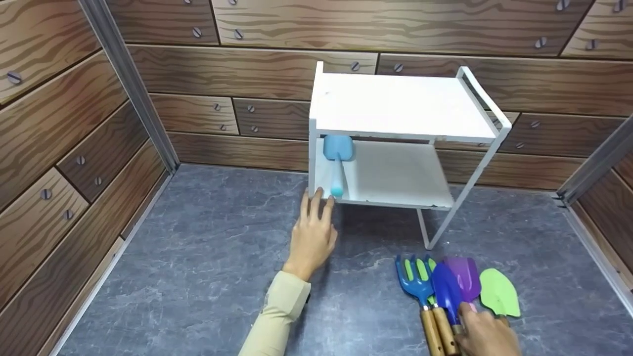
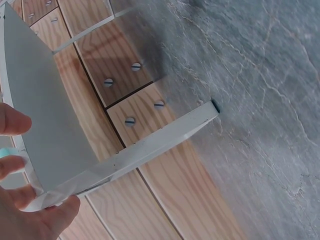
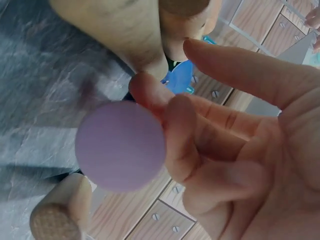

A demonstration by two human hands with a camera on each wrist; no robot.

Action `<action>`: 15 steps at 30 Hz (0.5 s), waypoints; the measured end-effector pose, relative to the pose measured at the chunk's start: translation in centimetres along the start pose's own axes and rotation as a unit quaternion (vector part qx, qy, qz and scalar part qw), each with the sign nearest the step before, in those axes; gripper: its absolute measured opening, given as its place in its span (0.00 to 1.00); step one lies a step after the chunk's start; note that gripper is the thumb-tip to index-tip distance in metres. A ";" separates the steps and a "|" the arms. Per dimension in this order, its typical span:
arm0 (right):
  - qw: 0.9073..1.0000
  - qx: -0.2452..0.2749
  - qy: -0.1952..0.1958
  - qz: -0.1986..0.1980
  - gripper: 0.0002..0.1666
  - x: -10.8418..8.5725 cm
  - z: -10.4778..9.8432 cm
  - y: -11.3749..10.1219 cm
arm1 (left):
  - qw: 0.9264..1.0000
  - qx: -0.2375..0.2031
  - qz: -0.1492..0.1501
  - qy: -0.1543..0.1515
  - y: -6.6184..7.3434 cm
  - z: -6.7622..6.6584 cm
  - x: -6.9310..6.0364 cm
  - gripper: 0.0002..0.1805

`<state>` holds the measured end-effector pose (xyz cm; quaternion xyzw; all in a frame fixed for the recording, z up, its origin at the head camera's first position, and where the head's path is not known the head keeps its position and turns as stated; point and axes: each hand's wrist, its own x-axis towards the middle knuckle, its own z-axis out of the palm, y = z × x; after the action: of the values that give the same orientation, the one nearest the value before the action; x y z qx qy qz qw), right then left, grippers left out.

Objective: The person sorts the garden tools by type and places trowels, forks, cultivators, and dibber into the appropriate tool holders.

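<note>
My left hand (image 1: 311, 240) touches the front left corner of the lower shelf of a small white two-tier rack (image 1: 405, 104). Its fingers reach forward with spread tips. A light blue scoop (image 1: 337, 173) lies on that lower shelf just beyond them. At the lower right, my right hand (image 1: 488, 332) is over the purple shovel (image 1: 465, 277). The right wrist view shows the round end of its handle (image 3: 120, 146) against the fingertips, with the thumb apart from it. A dark blue trowel (image 1: 446, 291) overlaps the purple shovel.
Left of the trowel lies a blue hand fork (image 1: 416, 284) over a green one, both wooden-handled. A light green trowel (image 1: 498, 291) lies at the right. Wood-patterned walls (image 1: 237, 69) surround the grey marbled floor (image 1: 198, 257).
</note>
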<state>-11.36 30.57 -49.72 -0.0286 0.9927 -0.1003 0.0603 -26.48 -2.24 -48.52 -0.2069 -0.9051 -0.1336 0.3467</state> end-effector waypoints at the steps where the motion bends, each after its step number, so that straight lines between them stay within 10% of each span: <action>1: 1.000 -0.001 -0.002 0.003 0.18 0.0 0.1 0.1 | 1.000 0.001 0.000 0.000 0.0 0.0 0.0 0.32; 15: 0.998 -0.015 -0.061 0.025 0.18 0.6 0.5 0.2 | 1.000 -0.005 0.000 0.003 -0.1 0.0 0.0 0.33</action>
<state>-11.88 30.65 -50.28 -0.0108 0.9890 -0.0821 0.1223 -26.51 -2.31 -48.54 -0.2081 -0.9034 -0.1386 0.3484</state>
